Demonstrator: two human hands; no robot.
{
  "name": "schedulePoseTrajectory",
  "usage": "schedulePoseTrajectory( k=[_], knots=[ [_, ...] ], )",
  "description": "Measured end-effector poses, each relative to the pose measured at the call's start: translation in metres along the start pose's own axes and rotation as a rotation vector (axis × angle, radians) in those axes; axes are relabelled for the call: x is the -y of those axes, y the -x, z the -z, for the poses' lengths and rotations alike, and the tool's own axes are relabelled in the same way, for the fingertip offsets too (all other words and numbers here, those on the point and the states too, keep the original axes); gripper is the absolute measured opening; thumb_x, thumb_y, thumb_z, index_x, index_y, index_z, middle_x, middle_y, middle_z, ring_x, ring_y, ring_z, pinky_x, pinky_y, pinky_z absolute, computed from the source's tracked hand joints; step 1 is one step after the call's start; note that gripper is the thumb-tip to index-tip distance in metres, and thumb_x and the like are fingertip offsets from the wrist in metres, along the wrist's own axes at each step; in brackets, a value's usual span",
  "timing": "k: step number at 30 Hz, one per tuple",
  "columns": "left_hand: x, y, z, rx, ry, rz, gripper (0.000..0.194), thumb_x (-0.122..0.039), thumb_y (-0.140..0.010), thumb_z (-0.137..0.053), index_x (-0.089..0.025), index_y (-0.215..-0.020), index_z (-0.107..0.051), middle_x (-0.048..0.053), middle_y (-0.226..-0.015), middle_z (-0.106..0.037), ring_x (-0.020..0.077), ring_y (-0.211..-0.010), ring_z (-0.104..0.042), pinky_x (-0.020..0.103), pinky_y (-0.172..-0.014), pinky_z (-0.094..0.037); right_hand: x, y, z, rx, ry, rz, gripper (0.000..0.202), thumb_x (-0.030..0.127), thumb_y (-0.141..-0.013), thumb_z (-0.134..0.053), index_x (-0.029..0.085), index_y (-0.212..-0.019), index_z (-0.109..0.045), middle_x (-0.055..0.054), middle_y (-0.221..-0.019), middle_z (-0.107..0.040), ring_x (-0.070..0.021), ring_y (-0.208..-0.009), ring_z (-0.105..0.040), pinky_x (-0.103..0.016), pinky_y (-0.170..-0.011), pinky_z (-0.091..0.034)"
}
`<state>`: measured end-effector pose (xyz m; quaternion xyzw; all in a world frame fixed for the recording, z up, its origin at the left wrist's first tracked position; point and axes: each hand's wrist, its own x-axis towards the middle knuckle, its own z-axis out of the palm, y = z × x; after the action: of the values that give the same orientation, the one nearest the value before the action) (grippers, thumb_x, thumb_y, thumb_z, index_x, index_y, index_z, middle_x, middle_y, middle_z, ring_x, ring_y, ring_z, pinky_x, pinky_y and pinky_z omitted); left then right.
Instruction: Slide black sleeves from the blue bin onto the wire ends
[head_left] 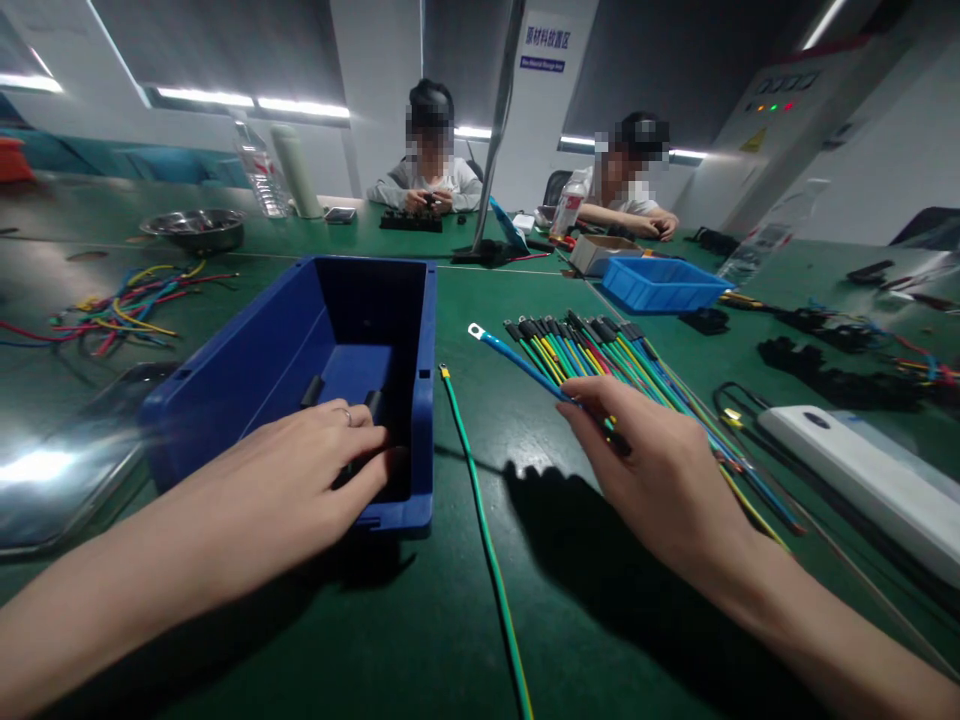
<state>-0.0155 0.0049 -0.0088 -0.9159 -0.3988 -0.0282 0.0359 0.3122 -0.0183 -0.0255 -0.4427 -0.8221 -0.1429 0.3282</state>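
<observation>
Far to your left, a tangle of loose coloured wires (120, 305) lies on the green tabletop (450, 620), with a metal bowl (196, 227) behind it. Your left hand (300, 470) reaches over the near rim of the dark blue bin (300, 340), fingers spread loosely and curled down onto small black parts (360, 465) on the bin floor; whether it grips one, you cannot tell. Just right of the bin, a single green-and-yellow wire (480, 520) runs toward you across the tabletop, untouched. Your right hand (660, 470) rests on the near end of a fanned bundle of coloured wires (600, 355), and its fingertips pinch a blue wire (517, 355) with a ring terminal that points up and left. Further right lie a white case (862, 470) and black cables (825, 375). Behind sits a smaller light blue tray (660, 285), and two other people work at the far side.
</observation>
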Motion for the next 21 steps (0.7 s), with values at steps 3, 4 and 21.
schedulePoseTrajectory(
  k=[3,4,21],
  knots=[
    [-0.011,-0.003,0.003,0.118,0.078,0.222,0.066,-0.045,-0.109,-0.022,-0.024,-0.112,-0.085,0.012,-0.121,-0.080,0.0271,-0.110,-0.082,0.047,-0.097,-0.070,0.000,-0.003,0.007,-0.129,0.075,0.041,0.009,0.015,-0.108,-0.062,0.011,-0.110,-0.069,-0.005,-0.095,-0.078,-0.0118,-0.078,-0.075,-0.023,-0.068,-0.052],
    [-0.014,-0.002,0.000,0.097,0.122,0.247,0.060,-0.049,-0.109,-0.029,-0.026,-0.115,-0.084,0.011,-0.120,-0.081,0.0250,-0.108,-0.081,0.043,-0.098,-0.070,0.000,-0.004,0.008,-0.163,0.088,0.047,0.009,0.015,-0.108,-0.061,0.010,-0.109,-0.069,-0.006,-0.094,-0.078,-0.0112,-0.077,-0.074,-0.023,-0.067,-0.051],
    [-0.012,-0.004,-0.010,-0.049,0.326,0.359,0.054,-0.057,-0.098,-0.041,-0.022,-0.093,-0.082,0.007,-0.109,-0.081,0.0176,-0.084,-0.075,0.030,-0.079,-0.059,0.002,-0.005,0.013,-0.230,0.072,0.034,0.008,0.012,-0.106,-0.060,0.020,-0.109,-0.062,0.000,-0.084,-0.076,-0.0067,-0.057,-0.064,-0.021,-0.058,-0.050]
  ],
)
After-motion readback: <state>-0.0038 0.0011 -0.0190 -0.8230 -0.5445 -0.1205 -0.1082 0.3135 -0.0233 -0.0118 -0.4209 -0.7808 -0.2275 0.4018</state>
